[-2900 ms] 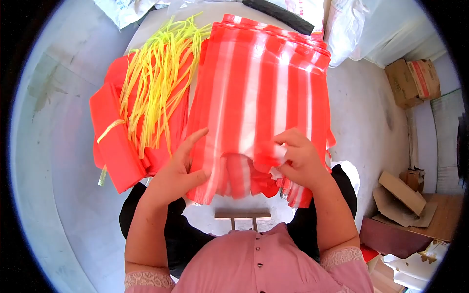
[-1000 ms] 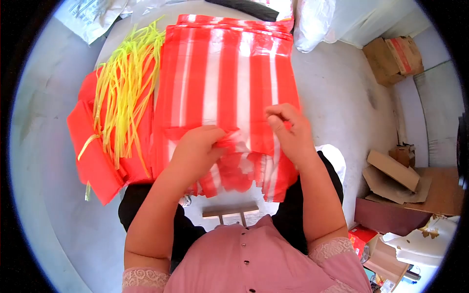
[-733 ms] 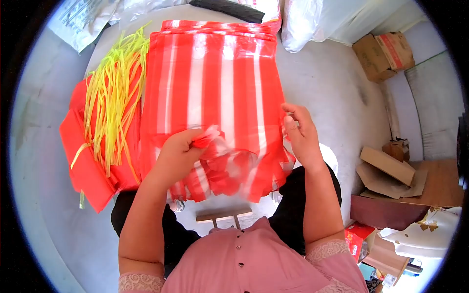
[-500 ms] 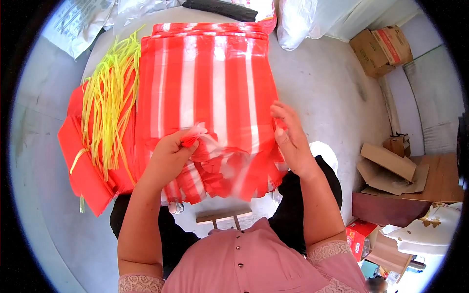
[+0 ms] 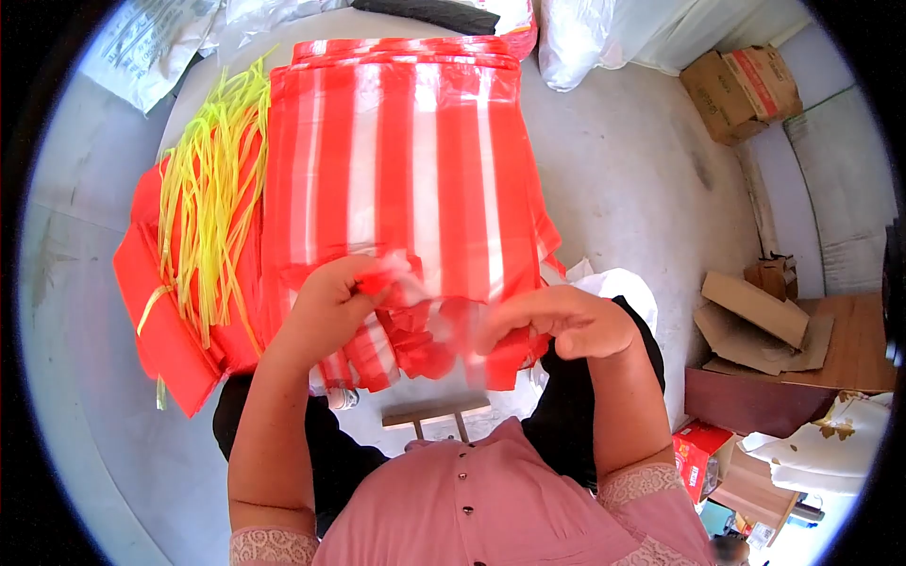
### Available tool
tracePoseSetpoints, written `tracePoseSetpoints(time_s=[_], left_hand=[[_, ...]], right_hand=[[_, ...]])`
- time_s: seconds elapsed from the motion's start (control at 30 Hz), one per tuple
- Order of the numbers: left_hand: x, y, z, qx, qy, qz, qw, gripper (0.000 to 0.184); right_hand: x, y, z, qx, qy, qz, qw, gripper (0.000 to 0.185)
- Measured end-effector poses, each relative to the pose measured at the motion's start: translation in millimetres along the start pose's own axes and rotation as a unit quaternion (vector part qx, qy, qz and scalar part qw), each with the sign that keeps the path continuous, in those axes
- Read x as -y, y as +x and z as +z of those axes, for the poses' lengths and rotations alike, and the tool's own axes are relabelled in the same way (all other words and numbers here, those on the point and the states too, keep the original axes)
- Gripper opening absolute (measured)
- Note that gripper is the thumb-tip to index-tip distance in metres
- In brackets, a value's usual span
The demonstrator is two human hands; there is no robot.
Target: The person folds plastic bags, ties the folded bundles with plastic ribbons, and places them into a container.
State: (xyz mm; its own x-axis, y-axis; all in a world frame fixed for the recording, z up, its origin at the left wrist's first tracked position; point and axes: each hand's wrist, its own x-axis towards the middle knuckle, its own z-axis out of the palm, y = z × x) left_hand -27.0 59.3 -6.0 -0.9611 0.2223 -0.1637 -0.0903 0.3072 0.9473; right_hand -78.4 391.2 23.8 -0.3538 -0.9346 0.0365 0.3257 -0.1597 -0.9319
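A thick stack of red-and-white striped plastic bags (image 5: 326,151) lies in front of me, its near ends crumpled and loose. My left hand (image 5: 330,307) is closed in a pinch on the gathered edge of a plastic bag near the stack's front. Over the front right part of the stack is my right hand (image 5: 566,319), fingers stretched leftward and thumb apart, the fingertips slightly blurred. Nothing shows in its grasp. To the left, a bundle of yellow plastic strips (image 5: 212,189) rests on folded red plastic (image 5: 170,321).
A black roll (image 5: 429,14) and white plastic bags (image 5: 574,42) sit at the far side. Cardboard boxes (image 5: 741,94) stand at the back right, with an opened carton (image 5: 755,321) on a wooden surface. A small wooden stool (image 5: 436,413) is below the stack.
My right hand has swung left and inward from the stack's right edge to over its front. My left hand keeps its pinch and has moved slightly.
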Motion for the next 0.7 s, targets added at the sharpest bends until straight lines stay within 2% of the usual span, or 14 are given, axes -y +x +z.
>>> tracePoseSetpoints(time_s=[0.07,0.17,0.2,0.4,0.6,0.7], left_hand=[[-6,-3,-7,0.062,0.117,0.131,0.983,0.036],[-12,-9,-6,0.08,0.194,0.181,0.961,0.046],[-15,-11,-4,0.074,0.19,0.174,0.963,0.045],[-7,-13,1,0.039,0.227,0.221,0.948,0.04],[-6,-15,0,0.041,0.257,0.211,0.942,0.033],[-5,-15,1,0.036,0.253,0.225,0.94,0.03]], right_hand=[[-10,8,-6,-0.03,0.017,-0.029,0.999,0.055],[4,29,3,-0.224,0.066,0.075,0.97,0.043],[8,38,7,-0.269,0.033,0.101,0.957,0.038],[-3,71,5,-0.272,-0.025,0.101,0.957,0.052],[-14,83,-9,-0.21,-0.067,0.091,0.971,0.047],[-15,92,-9,-0.215,-0.083,0.085,0.969,0.051]])
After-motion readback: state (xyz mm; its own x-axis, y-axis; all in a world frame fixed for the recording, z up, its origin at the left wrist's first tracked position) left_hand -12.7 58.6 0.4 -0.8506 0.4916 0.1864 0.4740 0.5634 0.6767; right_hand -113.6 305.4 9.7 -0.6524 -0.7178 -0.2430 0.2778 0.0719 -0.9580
